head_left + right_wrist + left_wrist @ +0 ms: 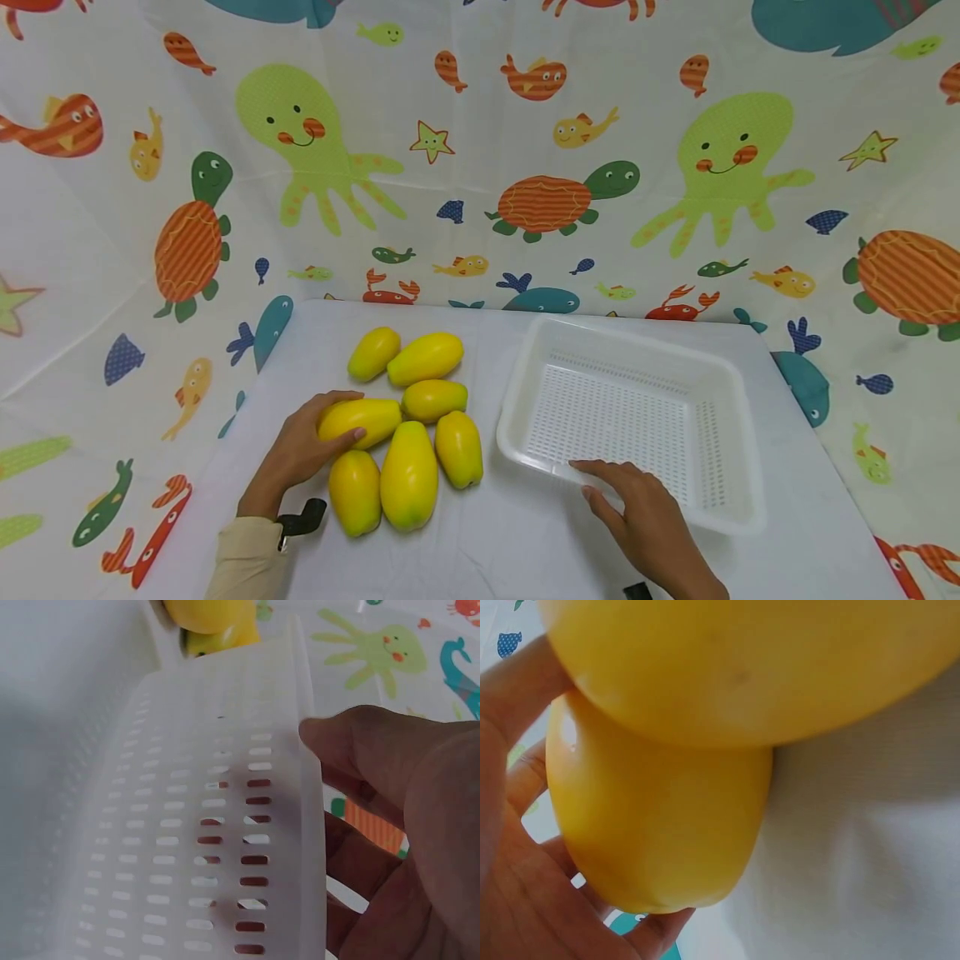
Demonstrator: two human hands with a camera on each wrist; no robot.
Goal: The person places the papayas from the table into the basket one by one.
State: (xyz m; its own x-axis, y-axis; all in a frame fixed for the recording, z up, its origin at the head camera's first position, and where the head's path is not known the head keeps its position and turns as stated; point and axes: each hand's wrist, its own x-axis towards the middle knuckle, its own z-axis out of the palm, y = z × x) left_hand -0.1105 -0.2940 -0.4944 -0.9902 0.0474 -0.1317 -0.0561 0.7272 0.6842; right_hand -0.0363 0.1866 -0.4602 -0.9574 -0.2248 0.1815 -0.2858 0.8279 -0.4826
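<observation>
A yellow papaya point(367, 421) lies under my left hand point(307, 437), which grips it with the thumb across its near side and the fingers at its far side. In the left wrist view the fingers curl about the rounded end of a papaya point(660, 817), with another big papaya point(757, 667) closer to the camera. On the right, my right hand point(637, 517) holds the near rim of a white perforated plastic basket point(517, 442). The right wrist view has the thumb point(352, 735) at the rim and fingers showing through the slots in the basket wall point(172, 802).
Several more papayas sit close together: one long papaya point(408, 475) in front, a shorter papaya point(459, 450) beside it, and a papaya point(426, 357) farther back. A white cloth covers the table point(465, 542). Behind hangs a curtain point(465, 125) printed with sea animals.
</observation>
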